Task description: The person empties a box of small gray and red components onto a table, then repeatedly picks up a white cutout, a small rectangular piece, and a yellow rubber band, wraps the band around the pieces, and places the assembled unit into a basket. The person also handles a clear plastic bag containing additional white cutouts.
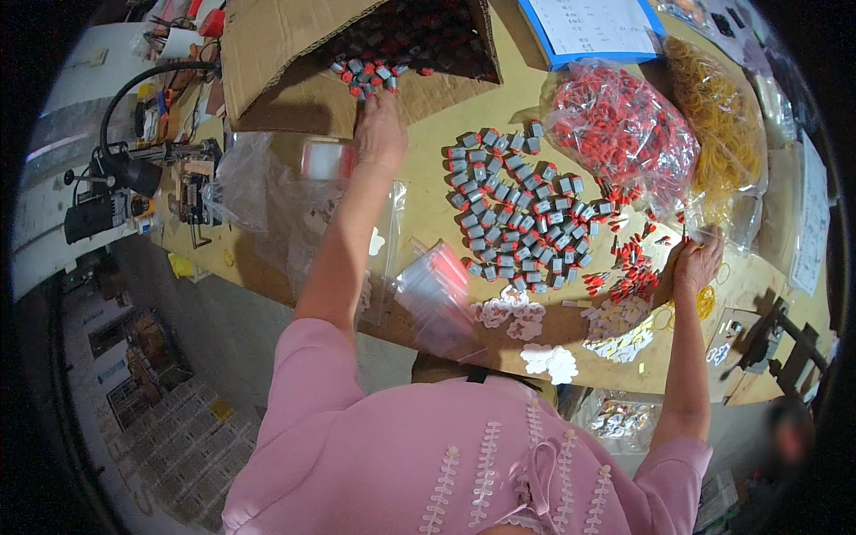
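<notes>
Dozens of small grey-and-red block-shaped parts (517,214) lie in rows on the yellow wooden table (428,205), the landmark here. Left of them, the left hand (381,125) reaches into the tipped brown cardboard box (294,53), fingers spread over loose parts of the same kind at its mouth; no grip shows. Right of the rows, the right hand (697,263) pinches a small red piece beside scattered small red plastic pieces (629,267), below the clear bag of red pieces (620,134).
</notes>
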Tool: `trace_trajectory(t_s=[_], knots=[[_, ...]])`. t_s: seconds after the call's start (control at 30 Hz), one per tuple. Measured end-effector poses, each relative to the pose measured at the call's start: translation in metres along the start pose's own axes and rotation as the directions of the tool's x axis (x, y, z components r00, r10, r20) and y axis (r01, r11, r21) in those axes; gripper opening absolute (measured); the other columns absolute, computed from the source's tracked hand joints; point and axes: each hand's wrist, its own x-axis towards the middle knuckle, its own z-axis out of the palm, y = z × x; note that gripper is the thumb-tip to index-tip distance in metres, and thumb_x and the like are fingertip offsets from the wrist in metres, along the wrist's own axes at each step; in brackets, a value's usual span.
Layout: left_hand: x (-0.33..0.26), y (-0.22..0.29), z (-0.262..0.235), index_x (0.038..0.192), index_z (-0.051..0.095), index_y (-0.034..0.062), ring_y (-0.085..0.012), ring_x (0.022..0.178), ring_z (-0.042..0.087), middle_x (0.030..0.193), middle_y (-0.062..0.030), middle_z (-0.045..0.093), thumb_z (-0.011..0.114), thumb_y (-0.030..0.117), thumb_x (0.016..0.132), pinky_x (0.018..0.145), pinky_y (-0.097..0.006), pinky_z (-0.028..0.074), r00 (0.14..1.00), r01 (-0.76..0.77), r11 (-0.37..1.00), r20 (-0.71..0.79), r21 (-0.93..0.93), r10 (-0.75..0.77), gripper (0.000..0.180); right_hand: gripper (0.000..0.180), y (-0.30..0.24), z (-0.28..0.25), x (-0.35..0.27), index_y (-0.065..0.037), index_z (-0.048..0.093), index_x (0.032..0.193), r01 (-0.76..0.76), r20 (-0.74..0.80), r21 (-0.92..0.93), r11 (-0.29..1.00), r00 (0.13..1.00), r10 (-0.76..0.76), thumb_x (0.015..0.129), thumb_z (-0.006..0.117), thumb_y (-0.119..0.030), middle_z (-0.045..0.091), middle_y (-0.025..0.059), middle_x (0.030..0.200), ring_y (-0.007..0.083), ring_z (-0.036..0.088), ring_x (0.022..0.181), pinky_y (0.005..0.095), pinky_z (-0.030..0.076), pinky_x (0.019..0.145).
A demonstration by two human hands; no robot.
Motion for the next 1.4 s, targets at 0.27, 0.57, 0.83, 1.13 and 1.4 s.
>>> trace_trajectory(t_s=[0.27,0.57,0.83,1.13,1.4], knots=[[0.037,-0.004,0.013,0.126,0.056,0.009,-0.0456,0.11,0.061,0.127,-0.0249,0.054,0.066,0.02,0.094,0.092,-0.053,0.053,0.994,0.0,0.982,-0.105,-0.19,-0.02,0.035,0.052,0.005,0.005,-0.001,-0.013,0.047,0.152,0.037,-0.026,-0.008,0.999,0.999,-0.038,0.101,0.045,-0.028,0.049,0.0128,0.154,0.0339,0.042,0.144,0.0455,0.032,0.12],[-0.049,0.091,-0.009,0.118,0.066,0.0119,-0.0424,0.11,0.061,0.121,-0.0192,0.062,0.064,0.036,0.097,0.092,-0.052,0.052,0.967,0.032,0.969,0.252,-0.243,0.032,0.032,0.054,0.01,0.006,-0.002,-0.014,0.046,0.153,0.04,-0.025,-0.008,0.999,0.999,-0.04,0.1,0.047,-0.027,0.048,0.0113,0.156,0.0321,0.041,0.145,0.0455,0.031,0.121],[0.052,0.108,0.042,0.11,0.066,0.0031,-0.0402,0.11,0.058,0.118,-0.0183,0.063,0.066,0.029,0.094,0.094,-0.051,0.047,0.962,-0.264,0.905,-0.164,-0.335,0.22,0.03,0.055,0.006,0.006,0.001,-0.015,0.046,0.152,0.008,-0.018,-0.034,0.999,1.0,-0.009,0.099,0.047,-0.028,0.047,0.0093,0.157,0.0317,0.041,0.145,0.0455,0.031,0.12],[0.0,0.107,0.049,0.106,0.068,0.0021,-0.0383,0.103,0.063,0.109,-0.0176,0.065,0.06,0.013,0.096,0.09,-0.045,0.052,0.9,-0.436,0.653,-0.314,-0.619,0.303,0.017,0.054,0.012,0.011,-0.001,-0.015,0.047,0.152,0.006,-0.004,-0.025,1.0,1.0,-0.006,0.1,0.046,-0.03,0.047,0.0094,0.157,0.0331,0.04,0.146,0.0462,0.031,0.12],[0.095,0.117,0.044,0.09,0.074,-0.0008,-0.0442,0.107,0.065,0.113,-0.0263,0.07,0.066,0.031,0.089,0.092,-0.049,0.052,0.993,-0.033,0.997,0.114,-0.068,0.04,0.032,0.053,0.011,0.009,-0.001,-0.014,0.049,0.151,0.025,-0.029,0.017,1.0,0.999,-0.024,0.1,0.047,-0.029,0.047,0.009,0.157,0.0317,0.04,0.146,0.0454,0.031,0.12]])
